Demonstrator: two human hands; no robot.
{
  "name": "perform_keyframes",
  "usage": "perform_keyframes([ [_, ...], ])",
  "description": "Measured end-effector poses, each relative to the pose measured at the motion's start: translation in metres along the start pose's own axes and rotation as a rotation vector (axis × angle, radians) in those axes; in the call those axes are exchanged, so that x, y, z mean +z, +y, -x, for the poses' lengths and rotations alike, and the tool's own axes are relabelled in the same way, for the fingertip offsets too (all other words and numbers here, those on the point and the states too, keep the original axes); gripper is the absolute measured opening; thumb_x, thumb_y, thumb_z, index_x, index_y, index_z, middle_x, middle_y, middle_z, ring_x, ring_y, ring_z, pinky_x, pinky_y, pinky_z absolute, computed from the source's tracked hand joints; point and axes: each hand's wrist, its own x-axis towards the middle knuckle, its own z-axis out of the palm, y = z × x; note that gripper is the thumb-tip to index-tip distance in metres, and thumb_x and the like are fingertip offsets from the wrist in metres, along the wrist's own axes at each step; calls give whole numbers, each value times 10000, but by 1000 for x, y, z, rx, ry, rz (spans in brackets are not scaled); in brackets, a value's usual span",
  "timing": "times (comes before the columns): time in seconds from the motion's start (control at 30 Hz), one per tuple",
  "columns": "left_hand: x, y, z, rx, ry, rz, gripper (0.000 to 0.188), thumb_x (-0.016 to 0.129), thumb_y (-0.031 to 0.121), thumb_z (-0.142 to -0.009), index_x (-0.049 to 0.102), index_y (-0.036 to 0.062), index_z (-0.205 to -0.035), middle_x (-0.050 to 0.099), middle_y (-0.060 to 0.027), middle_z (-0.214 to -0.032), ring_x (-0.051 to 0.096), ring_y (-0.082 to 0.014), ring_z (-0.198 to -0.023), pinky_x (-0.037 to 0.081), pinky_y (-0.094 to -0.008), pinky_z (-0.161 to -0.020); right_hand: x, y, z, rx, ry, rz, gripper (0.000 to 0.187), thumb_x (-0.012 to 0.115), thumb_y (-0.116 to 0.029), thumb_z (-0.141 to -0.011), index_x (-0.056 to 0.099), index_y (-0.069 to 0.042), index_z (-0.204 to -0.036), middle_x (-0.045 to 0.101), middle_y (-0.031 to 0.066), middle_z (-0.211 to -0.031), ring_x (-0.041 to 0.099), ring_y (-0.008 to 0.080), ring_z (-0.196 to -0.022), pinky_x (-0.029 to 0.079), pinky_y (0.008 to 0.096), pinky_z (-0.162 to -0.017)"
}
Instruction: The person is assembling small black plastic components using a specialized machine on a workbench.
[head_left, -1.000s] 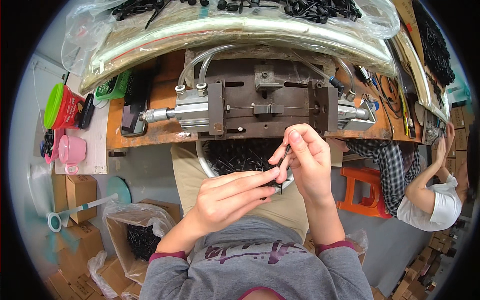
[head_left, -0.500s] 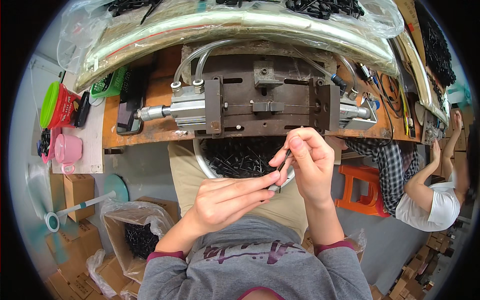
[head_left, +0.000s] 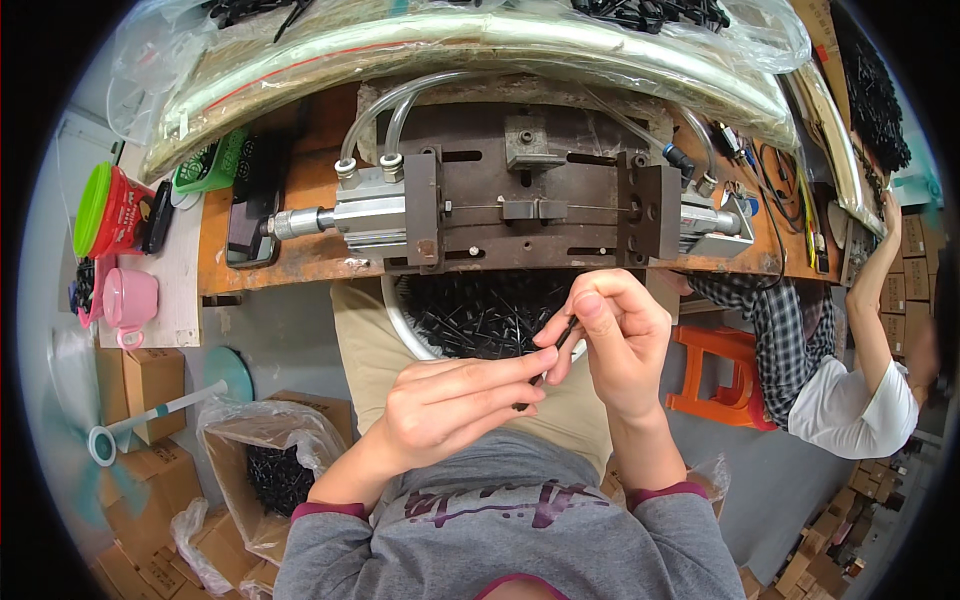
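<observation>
Over my lap, in front of the bench, my two hands meet at a thin black stick-like part [head_left: 566, 334]. My right hand [head_left: 625, 345] pinches its upper end between thumb and fingers. My left hand [head_left: 445, 405] is closed, with its fingertips at the lower end, and a small dark end [head_left: 521, 406] pokes out below those fingers. I cannot tell whether that end belongs to the same part. Just beyond my hands, a white-rimmed basin [head_left: 402, 322] holds a heap of similar black parts [head_left: 475, 312].
A metal clamping fixture [head_left: 525, 232] with air cylinders [head_left: 372, 215] and clear hoses spans the wooden bench. A phone [head_left: 252, 230] and pink cup [head_left: 130, 298] lie leftward. An open carton [head_left: 225, 460] stands lower left. At right are an orange stool [head_left: 715, 375] and another person [head_left: 850, 410].
My hands stay together, with the right one slightly lower. The black part's lower end has shifted left, under my left fingers. At right, the other person's arms have moved.
</observation>
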Motion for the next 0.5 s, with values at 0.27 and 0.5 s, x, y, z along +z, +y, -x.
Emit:
perform_keyframes([
  [0.27, 2, 1, -2, -24, -13, 15, 246, 834, 58, -678, 773, 10, -911, 741, -145, -1101, 747, -204, -823, 598, -278, -684, -1, 0, 4, -12, 27, -11, 145, 532, -77, -1030, 579, 60, -1045, 697, 187, -814, 678, 174, -572, 545, 259, -506],
  [0.5, 4, 2, -2, -34, 4, 4, 236, 836, 63, -676, 776, 15, -899, 744, -138, -1095, 744, -194, -805, 591, -267, -665, -2, 0, 6, 0, 30, -11, 140, 532, -72, -1029, 580, 59, -1040, 700, 184, -812, 681, 173, -580, 546, 259, -507],
])
